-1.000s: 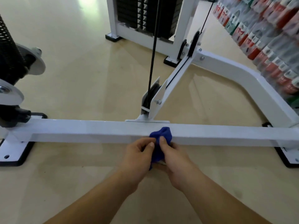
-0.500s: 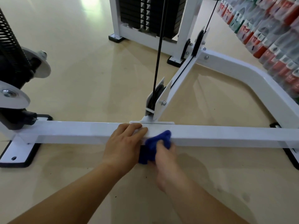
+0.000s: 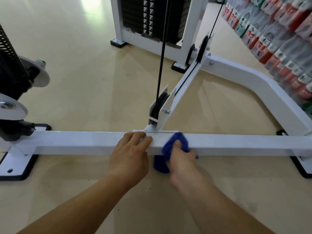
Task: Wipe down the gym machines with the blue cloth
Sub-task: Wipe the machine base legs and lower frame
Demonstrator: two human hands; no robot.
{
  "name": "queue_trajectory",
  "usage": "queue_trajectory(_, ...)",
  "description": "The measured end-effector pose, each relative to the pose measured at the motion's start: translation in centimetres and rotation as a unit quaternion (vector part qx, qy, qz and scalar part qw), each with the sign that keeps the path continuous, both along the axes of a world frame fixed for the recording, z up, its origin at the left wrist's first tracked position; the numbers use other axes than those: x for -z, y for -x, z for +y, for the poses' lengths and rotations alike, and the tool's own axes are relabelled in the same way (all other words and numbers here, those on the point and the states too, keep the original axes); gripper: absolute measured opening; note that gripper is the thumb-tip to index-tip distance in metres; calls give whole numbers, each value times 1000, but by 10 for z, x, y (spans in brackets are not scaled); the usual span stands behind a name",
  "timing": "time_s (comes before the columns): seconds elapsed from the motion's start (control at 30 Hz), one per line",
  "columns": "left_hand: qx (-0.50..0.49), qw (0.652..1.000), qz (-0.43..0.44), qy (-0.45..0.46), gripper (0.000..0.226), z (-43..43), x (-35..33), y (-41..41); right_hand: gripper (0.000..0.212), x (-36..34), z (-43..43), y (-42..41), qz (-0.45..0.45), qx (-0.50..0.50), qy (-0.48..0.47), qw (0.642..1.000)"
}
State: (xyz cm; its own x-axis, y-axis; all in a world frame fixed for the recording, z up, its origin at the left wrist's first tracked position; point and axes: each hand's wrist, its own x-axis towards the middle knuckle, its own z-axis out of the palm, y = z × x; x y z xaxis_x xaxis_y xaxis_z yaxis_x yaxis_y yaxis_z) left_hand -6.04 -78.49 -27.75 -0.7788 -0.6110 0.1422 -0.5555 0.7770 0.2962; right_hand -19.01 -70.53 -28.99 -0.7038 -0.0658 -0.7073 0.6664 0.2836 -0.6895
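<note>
Blue cloth (image 3: 175, 141) grasped in right hand (image 3: 183, 159), pressed on white frame bar (image 3: 76, 141); at cloth's nine o'clock, left hand (image 3: 130, 154) resting flat, released.

A gym, seen from low among the machines.

A white steel bar (image 3: 84, 141) runs across on black-edged feet (image 3: 15, 163). Behind it a black weight stack (image 3: 133, 14) sits in a white frame, and a cable (image 3: 162, 56) drops to a pulley (image 3: 161, 100). A heavy coiled spring (image 3: 6, 53) stands at the left. The floor (image 3: 76, 65) is glossy beige, and packs of bottled drinks (image 3: 278, 39) are stacked along the right.
</note>
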Motion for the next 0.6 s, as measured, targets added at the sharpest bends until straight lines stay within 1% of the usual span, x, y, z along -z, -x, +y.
queue_trajectory(0.03, 4, 1000, -17, 1, 50, 0, -2, 1, 39, 2, -6, -11, -25, -40, 18, 999)
queue_trajectory(0.07, 5, 1000, -29, 0, 49, 0, -4, 2, 38, 2, -8, -15, -41, -54, 29, 997)
queue_trajectory(0.1, 6, 999, -34, -1, 48, 1, -6, 3, 38, 1, -6, -9, -40, -35, 29, 998)
queue_trajectory(0.13, 8, 999, -34, -1, 47, 2, -8, 5, 39, -4, -1, 3, -29, 10, 25, 999)
queue_trajectory(0.2, 25, 999, -22, 1, 48, 8, -11, 9, 39, -13, 24, 42, 23, 116, 11, 993)
queue_trajectory(0.23, 38, 999, -12, 2, 48, 11, -11, 13, 41, -18, 39, 63, 52, 149, -1, 987)
queue_trajectory(0.3, 61, 998, 10, 3, 47, 20, -13, 23, 47, -27, 70, 95, 73, 170, -15, 983)
queue_trajectory(0.37, 74, 997, 25, -3, 45, 27, -13, 36, 53, -29, 83, 105, 59, 149, -25, 987)
queue_trajectory(0.43, 82, 996, 28, -21, 43, 36, -14, 48, 55, -25, 77, 95, 54, 106, -33, 992)
queue_trajectory(0.53, 95, 995, 10, -34, 43, 50, -19, 63, 51, -19, 59, 71, 26, 13, -20, 999)
queue_trajectory(0.6, 108, 993, -4, -37, 42, 59, -24, 69, 46, -20, 58, 69, -4, 1, -5, 1000)
